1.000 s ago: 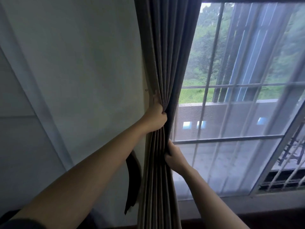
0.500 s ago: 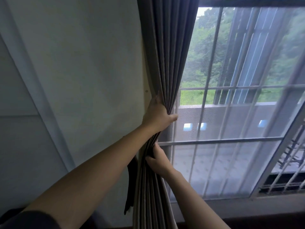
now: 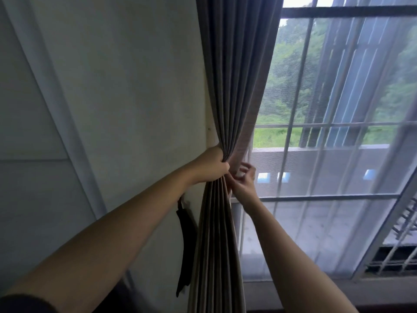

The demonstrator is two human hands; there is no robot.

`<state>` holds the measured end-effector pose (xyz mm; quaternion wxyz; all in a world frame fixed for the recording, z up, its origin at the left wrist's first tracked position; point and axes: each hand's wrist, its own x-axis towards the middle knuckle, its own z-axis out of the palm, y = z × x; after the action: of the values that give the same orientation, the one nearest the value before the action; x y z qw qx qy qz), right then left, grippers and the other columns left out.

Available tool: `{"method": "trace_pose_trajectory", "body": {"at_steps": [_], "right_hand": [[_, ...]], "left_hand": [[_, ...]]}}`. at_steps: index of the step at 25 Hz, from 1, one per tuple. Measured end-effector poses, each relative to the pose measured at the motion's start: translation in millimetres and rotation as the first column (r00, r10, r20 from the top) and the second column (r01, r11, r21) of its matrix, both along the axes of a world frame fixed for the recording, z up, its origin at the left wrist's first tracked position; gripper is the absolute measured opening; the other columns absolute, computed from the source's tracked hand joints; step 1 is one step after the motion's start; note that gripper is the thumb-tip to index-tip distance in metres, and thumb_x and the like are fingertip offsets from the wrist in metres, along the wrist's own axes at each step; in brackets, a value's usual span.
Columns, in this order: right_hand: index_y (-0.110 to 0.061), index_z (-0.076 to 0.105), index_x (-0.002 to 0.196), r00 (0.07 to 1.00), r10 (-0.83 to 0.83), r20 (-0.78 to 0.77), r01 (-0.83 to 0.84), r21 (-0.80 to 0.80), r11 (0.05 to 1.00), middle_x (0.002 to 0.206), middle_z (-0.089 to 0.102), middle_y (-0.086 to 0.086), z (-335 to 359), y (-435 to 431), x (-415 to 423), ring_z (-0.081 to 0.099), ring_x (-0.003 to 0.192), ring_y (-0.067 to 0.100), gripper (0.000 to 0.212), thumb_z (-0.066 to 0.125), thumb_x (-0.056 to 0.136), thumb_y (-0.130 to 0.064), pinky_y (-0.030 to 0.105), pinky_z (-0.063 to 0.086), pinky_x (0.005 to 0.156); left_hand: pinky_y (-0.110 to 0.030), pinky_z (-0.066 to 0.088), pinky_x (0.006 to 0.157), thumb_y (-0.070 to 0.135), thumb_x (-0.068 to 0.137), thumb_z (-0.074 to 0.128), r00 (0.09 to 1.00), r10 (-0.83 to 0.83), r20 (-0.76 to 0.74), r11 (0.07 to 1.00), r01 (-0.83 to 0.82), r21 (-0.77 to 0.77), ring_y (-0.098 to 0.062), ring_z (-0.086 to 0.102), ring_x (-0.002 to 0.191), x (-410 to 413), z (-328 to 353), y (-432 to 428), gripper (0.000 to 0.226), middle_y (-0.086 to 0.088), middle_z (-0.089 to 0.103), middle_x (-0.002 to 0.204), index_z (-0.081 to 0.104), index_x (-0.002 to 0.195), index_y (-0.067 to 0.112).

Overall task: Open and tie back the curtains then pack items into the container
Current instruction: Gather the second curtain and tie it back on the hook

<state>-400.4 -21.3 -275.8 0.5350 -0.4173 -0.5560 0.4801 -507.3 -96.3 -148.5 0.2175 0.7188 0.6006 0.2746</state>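
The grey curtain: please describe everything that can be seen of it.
The grey pleated fabric curtain hangs between the pale wall and the barred window, drawn aside and gathered into narrow vertical folds. The cloth looks thick and matte. It narrows at mid height, where the left hand grips the bundle, and spreads again below. The right hand is at its right edge; whether it pinches the cloth is unclear. A dark strap hangs on the wall beside it, not around it.
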Motion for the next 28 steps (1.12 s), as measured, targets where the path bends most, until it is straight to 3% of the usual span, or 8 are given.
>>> {"method": "trace_pose_trajectory", "body": {"at_steps": [2, 5, 12, 17, 20, 22, 25, 28], "right_hand": [[-0.025, 0.025, 0.131, 0.993, 0.111, -0.038, -0.111, 0.021, 0.994, 0.118, 0.051, 0.001, 14, 11, 6, 0.059, 0.101, 0.012, 0.074, 0.074, 0.078, -0.009, 0.022, 0.052, 0.080], [-0.013, 0.044, 0.125, 0.972, 0.231, -0.047, -0.232, 0.004, 0.973, 0.107, 0.064, 0.004, 26, 19, 8, 0.063, 0.101, 0.021, 0.062, 0.071, 0.073, 0.006, 0.020, 0.053, 0.077], [0.000, 0.060, 0.109, 0.945, 0.299, -0.136, -0.310, -0.073, 0.948, 0.110, 0.067, 0.021, 29, 25, 4, 0.064, 0.105, 0.035, 0.055, 0.077, 0.057, -0.004, 0.042, 0.050, 0.094], [0.002, 0.060, 0.109, 0.960, 0.269, -0.083, -0.271, -0.024, 0.962, 0.109, 0.067, 0.021, 33, 19, 5, 0.065, 0.102, 0.032, 0.038, 0.070, 0.073, 0.007, 0.038, 0.053, 0.091], [0.002, 0.062, 0.109, 0.976, 0.219, -0.016, -0.218, 0.060, 0.974, 0.100, 0.071, 0.012, 38, 11, 7, 0.070, 0.088, 0.019, 0.039, 0.074, 0.072, 0.004, 0.027, 0.055, 0.076], [-0.002, 0.064, 0.106, 0.980, 0.199, 0.014, -0.199, 0.073, 0.977, 0.094, 0.072, 0.005, 40, 4, 9, 0.071, 0.079, 0.011, 0.037, 0.076, 0.071, 0.002, 0.019, 0.054, 0.067], [-0.013, 0.065, 0.103, 0.956, 0.292, 0.023, -0.293, 0.031, 0.956, 0.093, 0.073, 0.000, 34, -2, 22, 0.071, 0.081, 0.009, 0.035, 0.076, 0.072, -0.003, 0.016, 0.053, 0.066], [-0.018, 0.066, 0.096, 0.966, 0.251, 0.062, -0.254, 0.049, 0.966, 0.092, 0.072, 0.001, 36, -3, 27, 0.070, 0.078, 0.007, 0.024, 0.075, 0.076, -0.009, 0.016, 0.054, 0.066]], "left_hand": [[-0.028, 0.044, 0.069, -0.001, 0.083, 0.047, 0.999, -0.030, 0.039, 0.999, 0.030, -0.011, -0.019, 0.053, 0.079, -12, 0, -2, 0.018, -0.008, 0.053, 0.087, 0.050, 0.100, 0.006], [-0.035, 0.048, 0.078, -0.002, 0.077, 0.050, 0.996, -0.040, 0.077, 0.999, 0.041, -0.014, -0.024, 0.056, 0.088, -26, -1, -5, 0.038, -0.019, 0.058, 0.102, 0.052, 0.115, -0.001], [-0.033, 0.049, 0.083, -0.007, 0.080, 0.048, 0.994, -0.047, 0.102, 0.999, 0.048, -0.005, -0.021, 0.056, 0.092, -28, 1, -10, 0.040, -0.016, 0.060, 0.104, 0.053, 0.120, 0.000], [-0.029, 0.048, 0.080, -0.004, 0.081, 0.047, 0.993, -0.046, 0.105, 0.999, 0.047, -0.003, -0.021, 0.056, 0.091, -27, -1, -7, 0.037, -0.012, 0.059, 0.099, 0.054, 0.117, 0.003], [-0.021, 0.045, 0.074, 0.000, 0.085, 0.047, 0.988, -0.034, 0.153, 0.999, 0.029, 0.032, -0.017, 0.054, 0.088, -23, -6, -7, 0.033, -0.002, 0.056, 0.092, 0.053, 0.116, 0.007], [-0.017, 0.041, 0.069, 0.002, 0.087, 0.046, 0.980, 0.005, 0.197, 0.998, -0.017, 0.060, -0.013, 0.053, 0.084, -20, -12, -10, 0.032, 0.002, 0.054, 0.088, 0.051, 0.118, 0.007], [-0.015, 0.039, 0.065, 0.003, 0.089, 0.045, 0.973, 0.005, 0.231, 0.997, -0.021, 0.068, -0.007, 0.051, 0.076, -19, -21, -15, 0.019, 0.008, 0.051, 0.079, 0.049, 0.103, 0.015], [-0.017, 0.041, 0.079, 0.004, 0.089, 0.045, 0.974, 0.034, 0.226, 0.995, -0.055, 0.088, -0.013, 0.056, 0.092, -17, -20, -4, 0.025, -0.001, 0.059, 0.097, 0.052, 0.113, 0.007]]}}
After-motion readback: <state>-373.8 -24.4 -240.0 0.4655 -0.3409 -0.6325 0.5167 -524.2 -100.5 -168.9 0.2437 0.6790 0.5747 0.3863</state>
